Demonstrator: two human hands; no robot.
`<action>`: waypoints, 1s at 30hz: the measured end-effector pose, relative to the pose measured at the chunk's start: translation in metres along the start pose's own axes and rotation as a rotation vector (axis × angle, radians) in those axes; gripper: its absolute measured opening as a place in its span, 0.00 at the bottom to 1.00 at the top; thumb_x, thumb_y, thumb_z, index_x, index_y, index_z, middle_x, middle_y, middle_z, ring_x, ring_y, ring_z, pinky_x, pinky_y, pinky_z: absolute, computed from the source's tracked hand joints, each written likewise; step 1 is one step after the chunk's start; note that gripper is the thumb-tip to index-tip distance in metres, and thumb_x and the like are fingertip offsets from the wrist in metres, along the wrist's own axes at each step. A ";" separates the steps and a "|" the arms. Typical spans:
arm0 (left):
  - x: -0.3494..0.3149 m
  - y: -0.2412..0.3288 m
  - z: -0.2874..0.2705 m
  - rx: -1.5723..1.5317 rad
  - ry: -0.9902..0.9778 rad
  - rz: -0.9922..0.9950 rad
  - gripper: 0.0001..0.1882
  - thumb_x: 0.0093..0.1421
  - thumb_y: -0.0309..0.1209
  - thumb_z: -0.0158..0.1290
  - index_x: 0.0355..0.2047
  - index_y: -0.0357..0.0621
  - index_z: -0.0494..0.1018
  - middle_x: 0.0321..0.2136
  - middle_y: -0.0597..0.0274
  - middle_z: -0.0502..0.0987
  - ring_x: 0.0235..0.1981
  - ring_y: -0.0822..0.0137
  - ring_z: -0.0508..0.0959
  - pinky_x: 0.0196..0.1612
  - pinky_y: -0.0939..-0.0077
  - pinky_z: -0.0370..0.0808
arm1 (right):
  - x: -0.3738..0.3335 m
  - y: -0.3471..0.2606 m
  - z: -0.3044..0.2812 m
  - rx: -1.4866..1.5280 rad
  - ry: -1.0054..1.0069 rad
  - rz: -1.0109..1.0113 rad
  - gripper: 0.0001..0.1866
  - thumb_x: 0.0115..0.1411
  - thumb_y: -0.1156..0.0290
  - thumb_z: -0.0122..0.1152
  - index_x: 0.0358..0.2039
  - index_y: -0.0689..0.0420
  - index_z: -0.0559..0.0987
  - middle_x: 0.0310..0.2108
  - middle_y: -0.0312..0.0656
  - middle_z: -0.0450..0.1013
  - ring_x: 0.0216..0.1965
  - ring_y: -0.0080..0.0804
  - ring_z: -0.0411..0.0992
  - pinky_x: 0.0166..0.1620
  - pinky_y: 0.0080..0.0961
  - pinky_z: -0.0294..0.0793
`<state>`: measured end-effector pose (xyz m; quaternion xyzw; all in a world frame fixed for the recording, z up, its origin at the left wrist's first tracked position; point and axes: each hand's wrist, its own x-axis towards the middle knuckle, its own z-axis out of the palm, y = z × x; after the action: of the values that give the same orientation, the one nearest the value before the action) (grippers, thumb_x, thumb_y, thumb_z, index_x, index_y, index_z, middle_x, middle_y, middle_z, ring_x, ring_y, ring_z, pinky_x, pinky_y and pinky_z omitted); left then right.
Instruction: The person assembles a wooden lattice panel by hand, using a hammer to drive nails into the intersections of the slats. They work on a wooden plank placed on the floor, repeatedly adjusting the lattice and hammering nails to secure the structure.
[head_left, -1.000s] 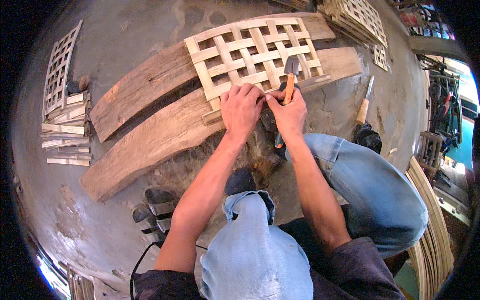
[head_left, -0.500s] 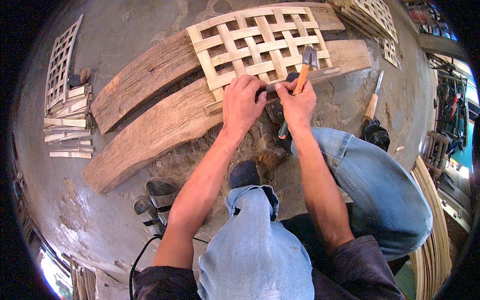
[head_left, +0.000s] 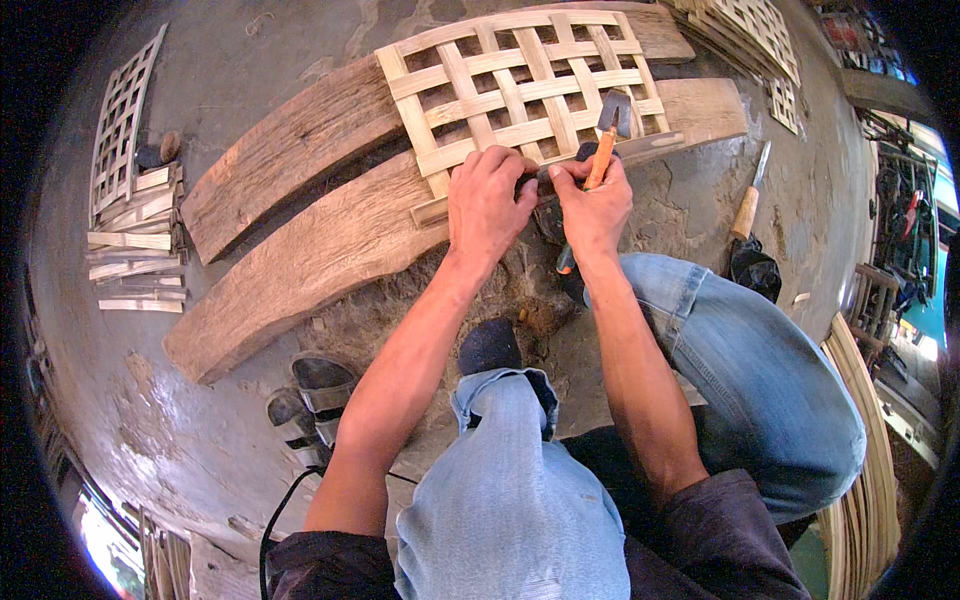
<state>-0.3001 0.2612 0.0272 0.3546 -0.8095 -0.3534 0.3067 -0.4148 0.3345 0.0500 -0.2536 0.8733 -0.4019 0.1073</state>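
A panel woven from pale flat bamboo strips (head_left: 538,65) rests across two curved wooden beams. Along its near edge runs a bamboo edge strip (head_left: 432,211). My left hand (head_left: 485,195) is closed on this strip near its middle, fingers on the far side and thumb on the near side. Close beside it, my right hand (head_left: 597,205) pinches at the same strip with thumb and forefinger. That hand also holds a hammer (head_left: 602,158) with an orange handle, its dark metal head pointing away from me. Whatever small thing may be between the fingertips is hidden.
The near beam (head_left: 330,245) and far beam (head_left: 300,140) curve across the floor. A knife (head_left: 747,205) with a wooden handle lies right, by a black bag (head_left: 753,270). Woven panels (head_left: 125,125) and cut strips (head_left: 140,245) lie left; more panels (head_left: 745,35) are stacked far right.
The hammer head has tilted slightly to the left in my right hand. Both hands stay at the edge strip, almost unmoved.
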 end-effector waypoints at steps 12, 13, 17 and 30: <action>0.002 0.003 -0.003 0.002 -0.044 -0.028 0.10 0.49 0.28 0.62 0.34 0.42 0.80 0.36 0.56 0.78 0.41 0.52 0.76 0.45 0.59 0.73 | 0.000 -0.001 0.000 0.034 -0.010 0.020 0.17 0.48 0.71 0.75 0.30 0.59 0.72 0.25 0.45 0.78 0.29 0.44 0.78 0.37 0.38 0.75; 0.002 0.003 -0.003 0.002 -0.047 -0.029 0.10 0.49 0.28 0.62 0.34 0.43 0.80 0.36 0.56 0.78 0.40 0.52 0.76 0.45 0.59 0.72 | 0.000 0.000 0.000 0.032 -0.010 0.020 0.17 0.48 0.71 0.75 0.30 0.59 0.72 0.25 0.45 0.78 0.29 0.44 0.78 0.37 0.38 0.75; 0.002 0.003 0.000 0.029 -0.005 -0.015 0.08 0.48 0.30 0.62 0.31 0.48 0.80 0.34 0.63 0.77 0.39 0.57 0.75 0.43 0.61 0.70 | -0.001 -0.001 0.000 0.041 -0.030 0.014 0.17 0.48 0.71 0.75 0.30 0.59 0.72 0.25 0.45 0.79 0.30 0.44 0.78 0.37 0.38 0.75; 0.007 0.010 0.007 0.197 0.039 0.026 0.05 0.50 0.35 0.62 0.28 0.52 0.79 0.32 0.71 0.77 0.39 0.63 0.74 0.44 0.64 0.66 | -0.001 -0.004 -0.004 -0.042 -0.042 -0.062 0.16 0.54 0.67 0.71 0.36 0.60 0.74 0.22 0.42 0.75 0.25 0.40 0.75 0.34 0.35 0.74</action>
<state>-0.3129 0.2637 0.0326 0.3792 -0.8389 -0.2610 0.2905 -0.4141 0.3358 0.0560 -0.2911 0.8708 -0.3811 0.1077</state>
